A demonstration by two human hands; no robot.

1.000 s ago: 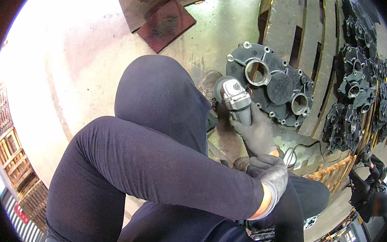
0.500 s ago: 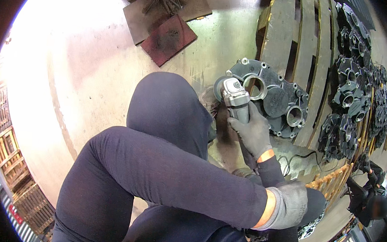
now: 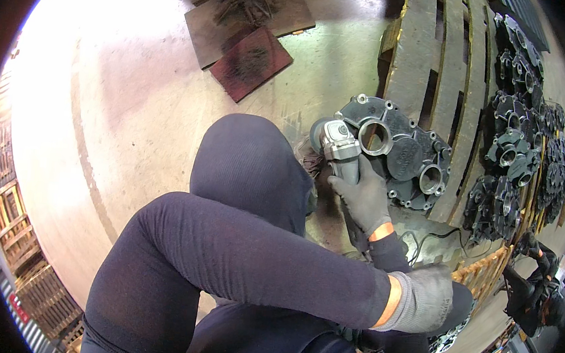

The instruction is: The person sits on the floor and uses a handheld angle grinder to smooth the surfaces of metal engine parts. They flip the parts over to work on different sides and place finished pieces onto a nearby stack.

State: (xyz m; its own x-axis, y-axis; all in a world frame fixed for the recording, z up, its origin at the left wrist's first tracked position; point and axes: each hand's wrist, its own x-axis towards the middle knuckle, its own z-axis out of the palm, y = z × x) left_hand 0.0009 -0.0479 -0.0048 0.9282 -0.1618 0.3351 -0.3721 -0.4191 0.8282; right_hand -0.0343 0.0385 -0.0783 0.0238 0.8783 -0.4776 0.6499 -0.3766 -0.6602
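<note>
My gloved right hand (image 3: 365, 197) grips an angle grinder (image 3: 345, 156), its fingers wrapped round the body and thumb on the left side. The grinder's grey disc (image 3: 317, 134) is at the left end of a large black cast-metal housing (image 3: 402, 156) with round bored openings; whether they touch I cannot tell. The housing lies at the near end of a wooden pallet. My left forearm (image 3: 268, 268) crosses in front of me, and my gloved left hand (image 3: 424, 299) rests by my dark-clothed right knee (image 3: 461, 303). That hand's fingers are hidden. My other knee (image 3: 247, 167) stands left of the grinder.
Wooden pallet boards (image 3: 412, 47) run away behind the housing. Many similar black housings (image 3: 514, 141) lie in rows at the right. A black cable (image 3: 434, 235) curls on the floor. A reddish plate (image 3: 251, 64) lies at the far left. Another person (image 3: 539, 289) is at the right edge.
The grinder has shifted slightly left relative to the housing. The whole view has moved a little. My left hand stays by the knee, and my right keeps its hold on the grinder.
</note>
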